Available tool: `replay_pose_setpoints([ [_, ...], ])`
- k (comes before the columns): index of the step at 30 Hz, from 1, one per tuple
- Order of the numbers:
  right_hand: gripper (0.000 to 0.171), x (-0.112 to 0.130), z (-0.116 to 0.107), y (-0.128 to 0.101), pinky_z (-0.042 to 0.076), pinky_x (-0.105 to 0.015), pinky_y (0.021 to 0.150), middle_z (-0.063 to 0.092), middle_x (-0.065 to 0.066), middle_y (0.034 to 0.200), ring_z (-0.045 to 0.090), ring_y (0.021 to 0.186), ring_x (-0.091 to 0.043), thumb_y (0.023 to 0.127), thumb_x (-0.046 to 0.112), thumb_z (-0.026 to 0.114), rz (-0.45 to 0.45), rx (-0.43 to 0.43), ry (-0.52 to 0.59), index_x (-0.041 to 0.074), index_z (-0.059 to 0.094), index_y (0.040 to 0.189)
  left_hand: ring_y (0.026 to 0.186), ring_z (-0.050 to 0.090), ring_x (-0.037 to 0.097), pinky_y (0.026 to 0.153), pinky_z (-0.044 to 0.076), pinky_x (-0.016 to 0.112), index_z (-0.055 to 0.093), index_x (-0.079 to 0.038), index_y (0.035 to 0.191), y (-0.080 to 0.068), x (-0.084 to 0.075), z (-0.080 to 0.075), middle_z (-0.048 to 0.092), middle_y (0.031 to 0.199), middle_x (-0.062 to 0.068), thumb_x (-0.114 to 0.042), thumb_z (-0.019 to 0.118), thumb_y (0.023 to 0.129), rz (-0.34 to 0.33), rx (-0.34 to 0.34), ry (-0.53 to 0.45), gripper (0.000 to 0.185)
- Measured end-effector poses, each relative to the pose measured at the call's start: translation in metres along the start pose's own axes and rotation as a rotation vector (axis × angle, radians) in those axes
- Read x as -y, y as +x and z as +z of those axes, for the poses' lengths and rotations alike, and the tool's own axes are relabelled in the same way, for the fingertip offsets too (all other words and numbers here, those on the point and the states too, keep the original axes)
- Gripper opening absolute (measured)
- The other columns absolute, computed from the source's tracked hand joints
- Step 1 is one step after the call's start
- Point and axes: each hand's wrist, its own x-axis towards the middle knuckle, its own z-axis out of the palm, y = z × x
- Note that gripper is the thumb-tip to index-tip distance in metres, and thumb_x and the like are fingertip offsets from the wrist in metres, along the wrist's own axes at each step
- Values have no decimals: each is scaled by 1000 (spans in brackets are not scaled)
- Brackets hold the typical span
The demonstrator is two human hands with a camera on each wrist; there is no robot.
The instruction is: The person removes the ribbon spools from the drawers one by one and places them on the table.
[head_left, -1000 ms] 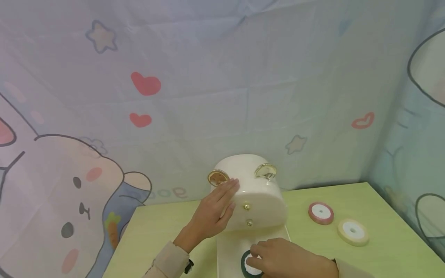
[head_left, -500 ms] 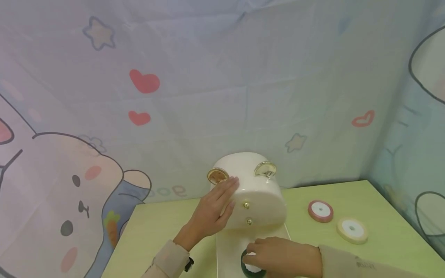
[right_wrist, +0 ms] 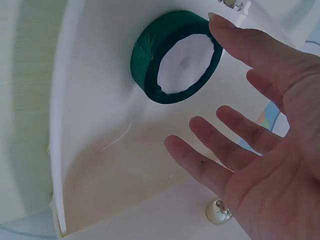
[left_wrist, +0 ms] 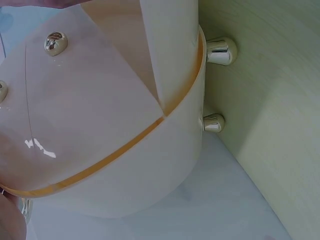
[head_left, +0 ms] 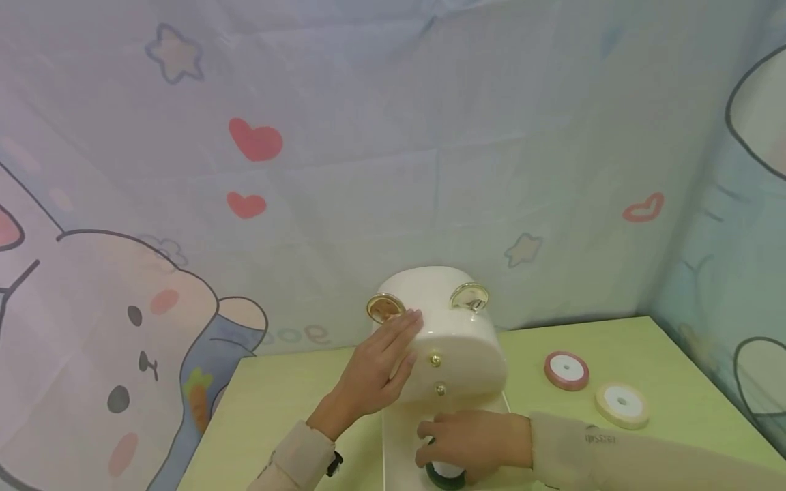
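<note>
A glossy cream box stands with its rounded lid [head_left: 460, 341] tipped up and open. My left hand [head_left: 381, 372] rests flat against the lid's left side, fingers straight, beside a gold ring fitting [head_left: 383, 307]. The left wrist view shows the lid [left_wrist: 100, 125] close up with gold stud feet [left_wrist: 220, 50]. A green ribbon spool [right_wrist: 172, 57] lies inside the white box base [right_wrist: 100, 165]. My right hand [right_wrist: 280, 125] hovers over it with fingers spread and holds nothing. In the head view that hand [head_left: 473, 440] covers most of the spool [head_left: 446, 477].
A pink ribbon spool [head_left: 566, 371] and a cream one [head_left: 622, 404] lie on the light green table [head_left: 288, 402] to the right of the box. Printed cloth with a rabbit, hearts and stars hangs close behind and at the right.
My right hand has slid left over the green spool, and its sleeve has come further into view. The left hand has stayed on the lid.
</note>
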Motion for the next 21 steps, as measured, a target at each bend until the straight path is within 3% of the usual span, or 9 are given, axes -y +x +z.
replay_pose_setpoints([
  [11, 77, -3, 0, 16, 47, -13, 67, 58, 14, 129, 57, 95, -3, 70, 29, 99, -7, 97, 42, 43, 61, 135, 150, 50, 30, 122, 46, 47, 46, -4, 158, -2, -1, 0, 52, 160, 14, -25, 46, 111, -21, 12, 1, 51],
  [21, 78, -11, 11, 19, 45, -14, 69, 58, 12, 131, 55, 92, -1, 72, 28, 98, 45, 180, 80, 44, 58, 137, 150, 50, 30, 122, 46, 47, 46, -4, 157, -1, 0, 0, 52, 160, 14, -24, 48, 110, -16, 7, 8, 52],
])
